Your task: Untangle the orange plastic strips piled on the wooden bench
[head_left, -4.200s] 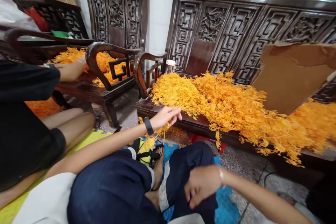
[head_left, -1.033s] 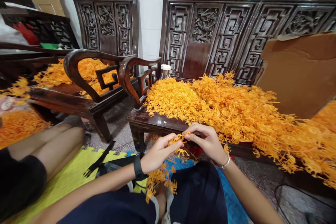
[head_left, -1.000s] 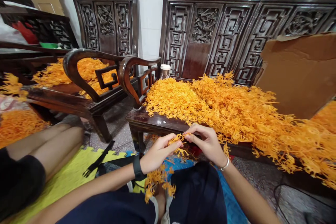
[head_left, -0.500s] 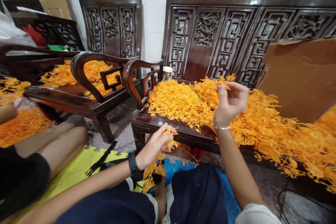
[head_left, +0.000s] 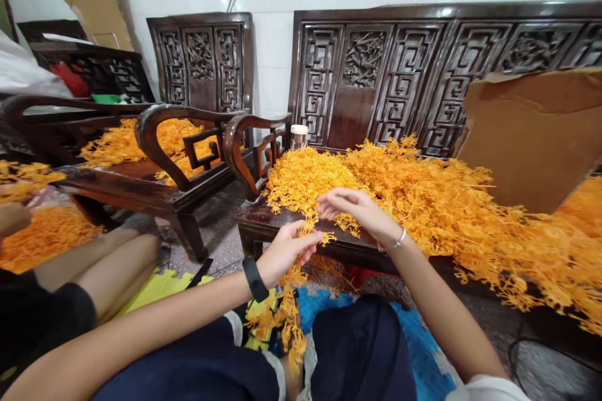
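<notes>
My left hand (head_left: 291, 249), with a dark band on its wrist, is closed in a pinch on a strand of orange plastic flower pieces (head_left: 294, 338). The strand hangs below the hand toward my lap, and a few prongs stick up past the fingertips. Just above and to the right, my right hand (head_left: 355, 210) has its fingers bent together close to the strand's upper end. What lies between those fingertips, if anything, is hidden. Behind both hands, a large heap of loose orange pieces (head_left: 433, 194) covers much of the dark wooden bench seat (head_left: 263, 216).
A white-lidded jar (head_left: 299, 136) stands behind the heap. Cardboard (head_left: 531, 138) leans on the bench at right. At left, a carved armchair (head_left: 200, 62) holds more orange pieces, and another person's hand (head_left: 14, 218) is near a further pile. Yellow and blue mats lie below.
My right hand has come down and left from above the heap to beside my left hand. The left hand has risen slightly, and more of the hanging strand shows.
</notes>
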A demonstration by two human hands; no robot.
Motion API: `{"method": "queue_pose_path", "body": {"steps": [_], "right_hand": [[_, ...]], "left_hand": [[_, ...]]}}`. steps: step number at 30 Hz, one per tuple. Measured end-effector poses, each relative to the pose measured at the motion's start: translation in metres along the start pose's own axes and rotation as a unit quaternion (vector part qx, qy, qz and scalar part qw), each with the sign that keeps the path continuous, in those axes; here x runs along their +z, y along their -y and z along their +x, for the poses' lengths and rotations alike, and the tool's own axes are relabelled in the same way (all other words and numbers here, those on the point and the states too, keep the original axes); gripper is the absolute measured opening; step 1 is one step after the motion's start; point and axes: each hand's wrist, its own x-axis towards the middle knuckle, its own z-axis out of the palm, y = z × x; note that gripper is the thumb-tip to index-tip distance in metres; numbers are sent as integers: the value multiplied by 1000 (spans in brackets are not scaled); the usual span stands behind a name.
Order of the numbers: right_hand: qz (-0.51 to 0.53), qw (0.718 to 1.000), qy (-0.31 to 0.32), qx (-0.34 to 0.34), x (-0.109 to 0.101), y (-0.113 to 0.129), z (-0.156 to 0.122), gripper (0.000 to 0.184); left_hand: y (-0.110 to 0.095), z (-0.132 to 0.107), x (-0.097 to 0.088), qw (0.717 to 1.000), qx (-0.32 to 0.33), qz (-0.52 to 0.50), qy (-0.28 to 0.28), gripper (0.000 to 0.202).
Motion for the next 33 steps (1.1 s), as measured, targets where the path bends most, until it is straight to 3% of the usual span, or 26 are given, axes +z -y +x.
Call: {"method": "queue_pose_path", "body": {"steps": [5, 8, 16, 22, 27, 33], "right_hand": [[-35, 997, 64, -19, 16, 11, -24, 35], [-86, 992, 64, -59, 17, 12, -28, 25], [-81, 987, -89, -102, 15, 10, -44, 13], [-43, 979, -163, -117, 7, 8, -50, 7], [-66, 957, -246, -139, 4, 9, -45, 10], [-54, 920, -330, -202, 15, 26, -33, 8]], "left_hand": [[5, 5, 4, 998, 9, 32, 49, 29], [12, 4, 6, 996, 9, 37, 77, 31], [5, 5, 17, 995, 37, -55, 70, 34], [1, 8, 30, 995, 44, -70, 52, 28], [-9, 4, 38, 995, 25, -85, 52, 24], [-31, -9, 45, 987, 50, -148, 33, 21]]}}
